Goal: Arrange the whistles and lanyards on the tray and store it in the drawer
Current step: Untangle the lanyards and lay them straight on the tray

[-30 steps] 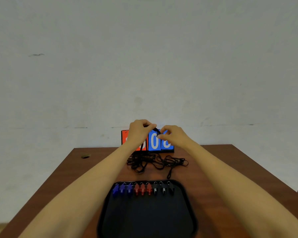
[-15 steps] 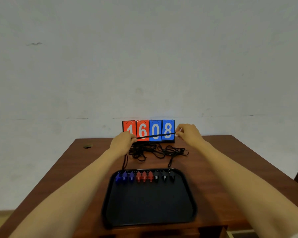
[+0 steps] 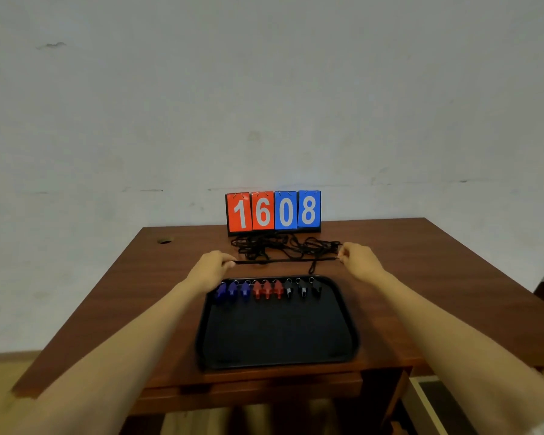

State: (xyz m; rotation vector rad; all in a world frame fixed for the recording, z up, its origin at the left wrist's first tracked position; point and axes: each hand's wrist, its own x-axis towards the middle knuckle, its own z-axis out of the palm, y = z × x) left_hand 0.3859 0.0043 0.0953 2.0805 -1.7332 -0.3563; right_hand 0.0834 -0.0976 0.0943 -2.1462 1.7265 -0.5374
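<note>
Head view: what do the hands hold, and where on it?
A black lanyard, stretched straight: left hand pinches one end, right hand the other.

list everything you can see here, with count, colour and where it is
table: 1, brown, against the wall
tray: 1, black, table's near edge
blue whistles: 3, blue, tray's far edge, left
red whistles: 3, red, same row, middle
black whistles: 3, black, same row, right
scoreboard: 1, red and blue, table's far edge
lanyard pile: count unclear, black, before the scoreboard
stretched lanyard: 1, black, taut between both hands
left hand: 1, pinches the lanyard's left end
right hand: 1, pinches its right end
</note>
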